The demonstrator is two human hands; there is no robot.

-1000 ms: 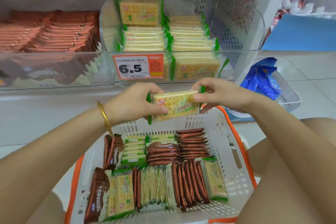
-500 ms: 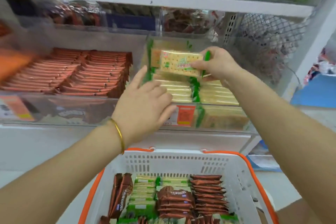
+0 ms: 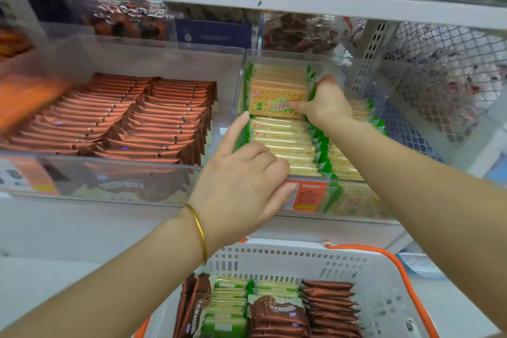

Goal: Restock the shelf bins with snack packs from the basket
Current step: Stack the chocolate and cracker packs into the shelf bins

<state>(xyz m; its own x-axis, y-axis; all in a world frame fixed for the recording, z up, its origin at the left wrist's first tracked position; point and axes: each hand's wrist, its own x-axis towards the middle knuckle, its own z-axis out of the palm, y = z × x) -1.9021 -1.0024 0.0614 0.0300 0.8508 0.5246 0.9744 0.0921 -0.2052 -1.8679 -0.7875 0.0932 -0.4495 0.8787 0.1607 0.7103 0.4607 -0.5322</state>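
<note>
Head camera: the fingers [image 3: 297, 105] of the right hand [image 3: 327, 107] are curled round the right end of a yellow-and-green cracker pack [image 3: 274, 96], with the thumb on its printed face. This pack stands tilted at the back of the clear bin [image 3: 288, 53], near 12 o'clock of the picture's middle, and more packs are behind it. In front of it, rows of cracker packs [image 3: 285, 145] stand on edge in the same bin. The left hand [image 3: 241, 189] is at 6 o'clock from the held pack, over the bin's front wall. Its fingers are loosely bent and hold nothing, and the index finger points up beside the left end of the rows. A gold bangle [image 3: 199, 230] is on the left wrist. At 9 o'clock a second bin [image 3: 118, 173] holds brown snack packs [image 3: 153, 123]. Low at 6 o'clock is the white basket [image 3: 288, 258], with brown and green packs inside.
</note>
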